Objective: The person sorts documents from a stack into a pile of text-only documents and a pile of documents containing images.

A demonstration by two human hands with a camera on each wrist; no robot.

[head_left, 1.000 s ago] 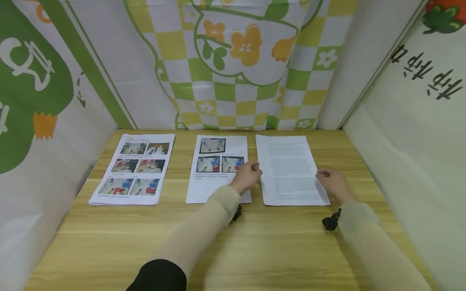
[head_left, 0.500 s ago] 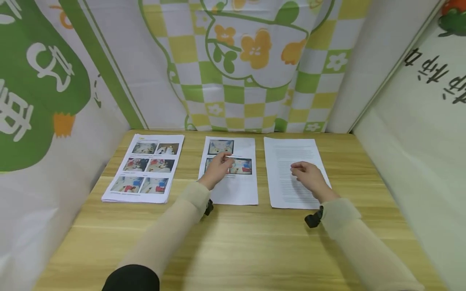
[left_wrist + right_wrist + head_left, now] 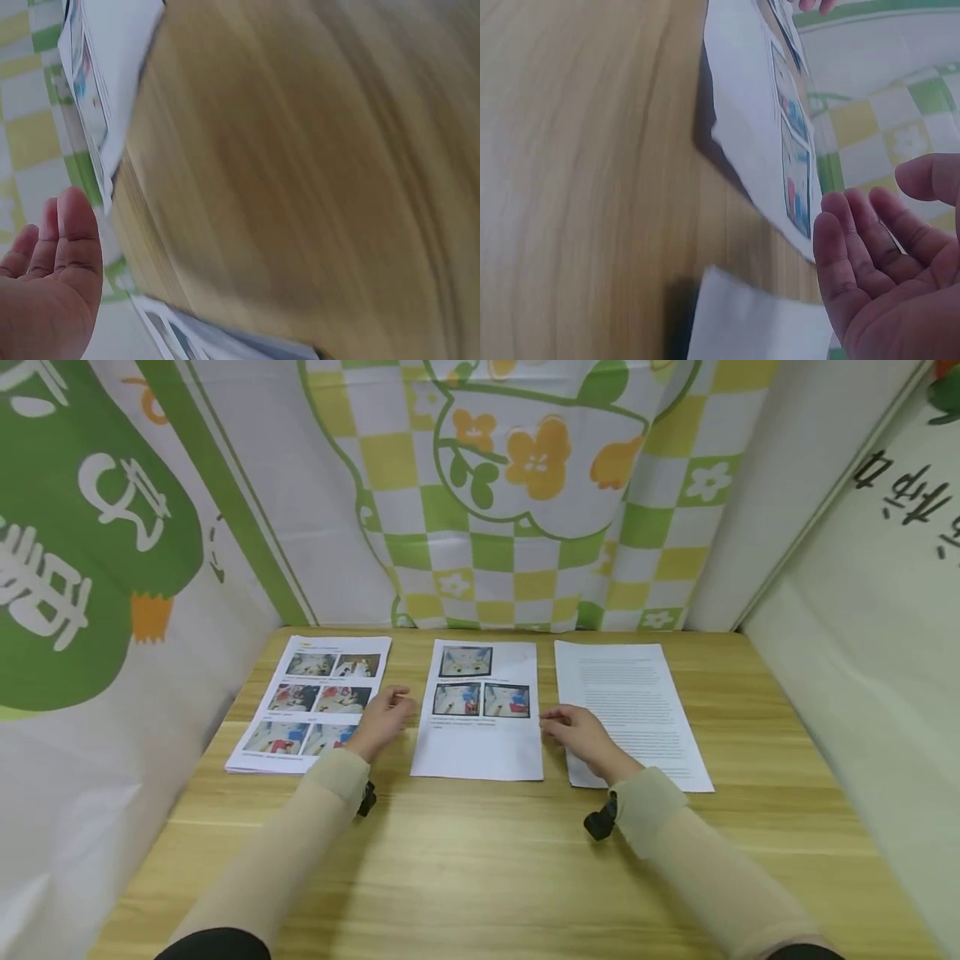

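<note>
left hand (image 3: 386, 720) — by photo stack (image 3: 311, 703) | right hand (image 3: 579, 737) — over text sheet (image 3: 633, 713)

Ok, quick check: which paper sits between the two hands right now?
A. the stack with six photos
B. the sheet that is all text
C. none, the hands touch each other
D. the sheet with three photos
D: in the head view the sheet with three photos lies between the left hand at its left edge and the right hand at its right edge.
</note>
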